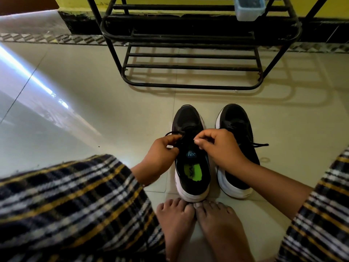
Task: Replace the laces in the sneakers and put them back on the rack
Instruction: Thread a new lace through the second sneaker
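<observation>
Two black sneakers with white soles stand side by side on the tiled floor, toes pointing away from me. Over the left sneaker point(190, 118), my left hand point(160, 156) pinches a loop of its black lace point(171, 133). My right hand point(219, 146) pinches the lace on the other side of the tongue. The right sneaker point(236, 118) stands beside it, and its black lace end point(261, 144) trails out to the right. The black metal shoe rack point(190, 67) stands beyond the sneakers against the wall.
My bare feet point(198, 224) touch the heel of the left sneaker. Plaid-clothed knees point(75, 205) fill the lower corners. A small clear plastic container point(249, 8) sits on an upper rack shelf. A small ring point(264, 159) lies on the floor right of the sneakers.
</observation>
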Available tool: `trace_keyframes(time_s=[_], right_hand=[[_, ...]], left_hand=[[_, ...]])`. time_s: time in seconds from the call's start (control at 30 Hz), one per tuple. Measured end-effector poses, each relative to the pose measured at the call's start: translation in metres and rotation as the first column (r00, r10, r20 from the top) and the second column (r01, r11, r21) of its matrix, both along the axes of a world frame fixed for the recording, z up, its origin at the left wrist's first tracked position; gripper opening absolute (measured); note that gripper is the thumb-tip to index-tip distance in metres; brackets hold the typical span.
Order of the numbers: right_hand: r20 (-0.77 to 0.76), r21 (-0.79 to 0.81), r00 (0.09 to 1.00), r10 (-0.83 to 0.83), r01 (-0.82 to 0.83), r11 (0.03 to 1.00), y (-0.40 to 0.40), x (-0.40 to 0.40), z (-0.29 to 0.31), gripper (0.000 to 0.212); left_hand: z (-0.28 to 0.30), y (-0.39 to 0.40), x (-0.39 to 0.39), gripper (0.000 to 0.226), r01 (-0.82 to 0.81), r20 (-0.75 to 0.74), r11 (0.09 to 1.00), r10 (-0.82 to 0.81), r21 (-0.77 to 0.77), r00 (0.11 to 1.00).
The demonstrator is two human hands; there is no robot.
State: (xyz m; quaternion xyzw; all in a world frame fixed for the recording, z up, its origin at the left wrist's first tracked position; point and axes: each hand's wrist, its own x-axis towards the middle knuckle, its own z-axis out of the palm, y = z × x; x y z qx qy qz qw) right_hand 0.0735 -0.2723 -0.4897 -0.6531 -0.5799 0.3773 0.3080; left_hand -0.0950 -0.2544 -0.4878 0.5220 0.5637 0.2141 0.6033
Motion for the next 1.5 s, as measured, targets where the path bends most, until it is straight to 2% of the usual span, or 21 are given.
trace_keyframes(time_s=[0.13,0.33,0.5,0.67,0.87,1.27,1.5], right_hand=[[-0.058,0.030,0.995,-0.085,0.086,0.996,0.002,0.002,0.003,0.020],[-0.053,-0.021,0.990,-0.129,0.128,0.992,0.008,0.003,0.006,0.010],[0.025,-0.006,0.997,-0.074,0.074,0.997,0.006,-0.001,0.006,0.009],[0.139,-0.022,0.990,0.021,-0.018,1.000,0.005,-0.003,0.005,0.008],[0.225,-0.003,0.973,0.049,-0.049,0.999,0.006,-0.003,0.002,0.005],[0.261,-0.022,0.963,0.072,-0.069,0.997,0.006,-0.007,-0.004,0.008],[0.247,-0.014,0.966,0.077,-0.076,0.997,0.006,-0.008,-0.004,0.005]], left_hand=[[0.001,0.001,-0.001,0.041,0.007,0.064,0.999,-0.004,-0.044,0.998],[0.002,0.001,-0.004,0.036,0.054,0.133,0.996,-0.043,-0.078,0.990],[0.002,0.002,-0.005,0.029,0.054,0.161,0.995,-0.040,-0.082,0.986],[0.001,0.003,-0.004,0.027,0.043,0.151,0.996,-0.031,-0.081,0.988],[0.002,0.002,-0.003,0.027,0.054,0.136,0.997,-0.047,-0.050,0.990],[-0.001,0.004,0.000,0.026,0.079,0.113,0.997,-0.077,-0.016,0.991],[-0.005,0.008,0.005,0.017,-0.009,0.060,1.000,0.009,-0.008,0.998]])
